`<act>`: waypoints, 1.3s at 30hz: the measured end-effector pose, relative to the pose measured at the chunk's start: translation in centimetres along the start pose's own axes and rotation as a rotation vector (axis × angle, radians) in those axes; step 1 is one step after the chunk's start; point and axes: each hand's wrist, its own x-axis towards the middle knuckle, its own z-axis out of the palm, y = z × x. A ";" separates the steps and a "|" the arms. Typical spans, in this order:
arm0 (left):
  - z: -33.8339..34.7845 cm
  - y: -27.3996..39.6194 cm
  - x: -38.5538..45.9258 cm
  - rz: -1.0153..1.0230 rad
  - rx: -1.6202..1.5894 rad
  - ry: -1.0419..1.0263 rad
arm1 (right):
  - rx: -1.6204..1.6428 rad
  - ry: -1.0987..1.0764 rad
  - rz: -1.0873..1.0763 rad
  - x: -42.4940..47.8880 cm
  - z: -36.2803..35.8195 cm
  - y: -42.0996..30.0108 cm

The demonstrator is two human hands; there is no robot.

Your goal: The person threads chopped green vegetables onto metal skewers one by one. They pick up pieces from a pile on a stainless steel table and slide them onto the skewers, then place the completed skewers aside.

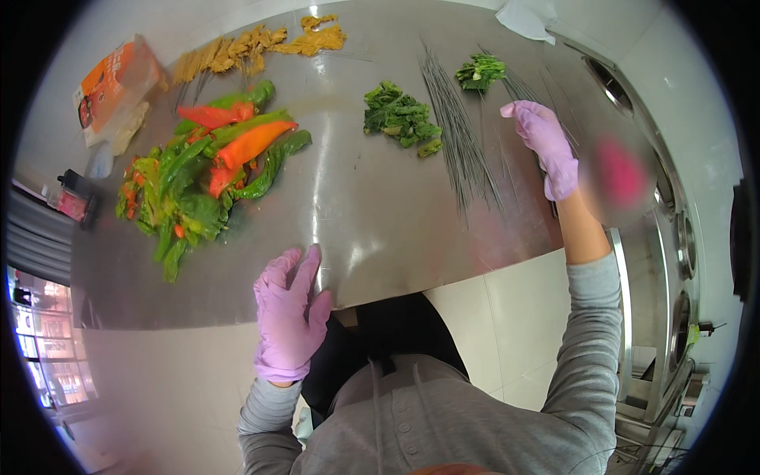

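Note:
My left hand [292,317], in a thin purple glove, is at the near edge of the steel table [380,237]. Its fingers are apart and nothing is in them. At the right, my right hand [543,139], gloved alike, has its fingers bent over several thin metal skewers [525,89]; whether it grips one is hidden. Just beyond it lies a bunch of leafy greens on skewers [481,72]. A larger bundle of bare skewers [454,130] spreads to its left, beside a loose pile of chopped dark greens [401,116].
Red and green peppers [237,142] are heaped at the left. Skewered yellow-brown folded strips [249,48] line the far edge. An orange printed plastic bag [116,89] and a small dark container [74,199] stand far left. A white bag [527,21] lies far right.

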 end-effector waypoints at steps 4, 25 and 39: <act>1.1 -0.6 -0.1 0.044 0.119 0.134 | -0.282 0.003 -0.130 4.4 1.1 2.3; 0.6 -0.6 -0.1 0.033 0.122 0.129 | -1.017 0.117 -0.427 2.4 5.3 -0.9; 0.6 -0.7 0.1 0.054 0.093 0.130 | -0.928 -0.208 0.331 10.7 8.4 -1.0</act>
